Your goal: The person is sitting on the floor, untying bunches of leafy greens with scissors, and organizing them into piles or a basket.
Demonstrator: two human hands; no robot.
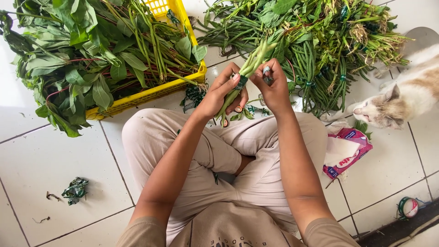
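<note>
Head view: the left hand (218, 97) grips a bunch of stems (244, 73) above the lap, fingers wrapped round its lower end. The right hand (273, 87) pinches green tape (241, 81) at the band. The tape may slip or tear, loosening the stems. A cat (402, 98) lies close by the greens (315, 41) and could disturb them.

Glossy white floor tiles (59, 155), yellow plastic crate (137, 97), matt beige cloth trousers (201, 155).
</note>
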